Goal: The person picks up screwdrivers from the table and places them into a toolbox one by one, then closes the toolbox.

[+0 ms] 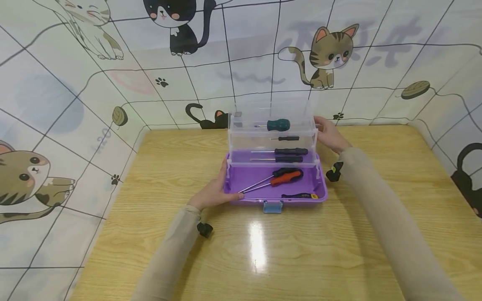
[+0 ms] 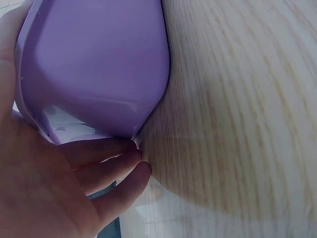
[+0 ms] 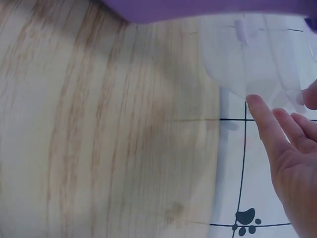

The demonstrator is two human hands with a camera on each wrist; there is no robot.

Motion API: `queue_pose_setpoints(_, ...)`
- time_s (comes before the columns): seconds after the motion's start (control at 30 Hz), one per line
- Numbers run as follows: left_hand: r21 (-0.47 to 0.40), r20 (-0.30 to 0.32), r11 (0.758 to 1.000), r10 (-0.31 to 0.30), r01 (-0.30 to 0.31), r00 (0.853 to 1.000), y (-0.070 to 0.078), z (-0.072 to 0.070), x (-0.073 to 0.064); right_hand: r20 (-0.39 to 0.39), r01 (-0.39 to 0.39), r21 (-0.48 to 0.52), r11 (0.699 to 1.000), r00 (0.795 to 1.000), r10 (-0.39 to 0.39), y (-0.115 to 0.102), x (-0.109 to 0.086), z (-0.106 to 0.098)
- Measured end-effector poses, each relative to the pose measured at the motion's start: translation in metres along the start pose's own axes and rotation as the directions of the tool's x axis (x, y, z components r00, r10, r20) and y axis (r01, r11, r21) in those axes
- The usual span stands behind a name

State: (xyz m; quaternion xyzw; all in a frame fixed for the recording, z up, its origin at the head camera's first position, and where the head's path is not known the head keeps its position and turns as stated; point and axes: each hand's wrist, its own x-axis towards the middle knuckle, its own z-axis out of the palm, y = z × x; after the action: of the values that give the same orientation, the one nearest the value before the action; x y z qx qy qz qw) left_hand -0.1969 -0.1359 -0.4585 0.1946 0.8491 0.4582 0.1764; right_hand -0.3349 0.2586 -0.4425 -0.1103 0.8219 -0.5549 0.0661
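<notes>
A purple toolbox with clear raised trays and an open clear lid stands on the table. My left hand grips its front left corner, thumb over the front rim, fingers along the purple side. At the back right, my right hand holds the edge of the clear lid between thumb and fingers. A green-handled screwdriver and several black-handled screwdrivers lie in the trays. In the purple base are a red-and-black screwdriver, another black-handled screwdriver and a black-and-yellow tool.
A light blue latch hangs at the toolbox's front. The wood-grain table extends around it. Behind stands a wall covering printed with cats and lines, close to the lid.
</notes>
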Motion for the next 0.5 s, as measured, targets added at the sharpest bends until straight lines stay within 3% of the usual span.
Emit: queue_pose_setpoints(0.5, -0.054, -0.001, 0.998, 0.037, -0.037, 0.999, -0.0033, 0.0013, 0.0028, -0.06, 0.092, -0.051, 0.994, 0.994, -0.095, -0.0061, -0.0063, -0.0032)
